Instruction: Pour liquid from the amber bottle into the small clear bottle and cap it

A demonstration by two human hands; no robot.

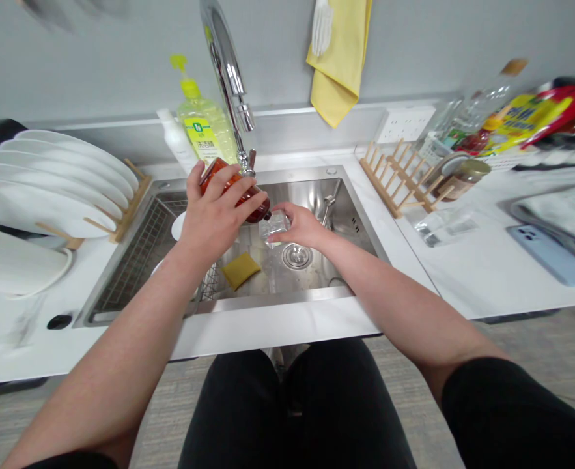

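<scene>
My left hand is wrapped round a reddish-brown bottle, tilted with its dark narrow mouth pointing down to the right. Just beside that mouth, my right hand holds a small clear container between thumb and fingers; it looks like a cup, though its shape is hard to make out. Both hands are over the steel sink. Below them on the sink floor lies a yellow sponge or folded cloth, left of the drain. I cannot tell whether liquid is flowing from the bottle.
A chrome faucet rises behind the hands, beside a green pump bottle. White plates stand in a wooden rack at left, near a white jug. On the right are a wooden rack, a jar and a phone.
</scene>
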